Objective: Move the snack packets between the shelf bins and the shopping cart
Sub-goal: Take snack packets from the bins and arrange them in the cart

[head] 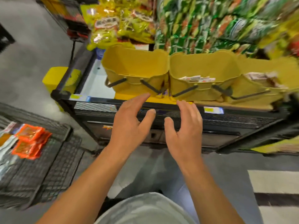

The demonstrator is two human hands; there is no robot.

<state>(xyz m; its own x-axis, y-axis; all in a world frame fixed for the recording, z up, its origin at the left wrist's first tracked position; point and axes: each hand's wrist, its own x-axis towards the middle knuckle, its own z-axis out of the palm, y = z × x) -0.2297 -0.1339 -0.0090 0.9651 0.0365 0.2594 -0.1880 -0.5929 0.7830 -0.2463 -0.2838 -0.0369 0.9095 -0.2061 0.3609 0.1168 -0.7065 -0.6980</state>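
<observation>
Both hands out w/ fingers spread, left hand [129, 125], right hand [186, 128], holding nothing, yellow bins [135, 65] beyond, orange packets [30, 141] in cart [53, 167]

A grey concrete floor [24, 50] spread across the left and under the viewer. At the lower right lay a floor mat [278, 196] with broad white and black stripes. A yellow block [54, 78] sat on the floor beside the left end of the black wire rack [218, 120]. Price labels [213, 110], yellow and blue, were clipped along the rack's front edge. A second dark rack [64, 16] stood further back at the upper left, its contents blurred.
</observation>
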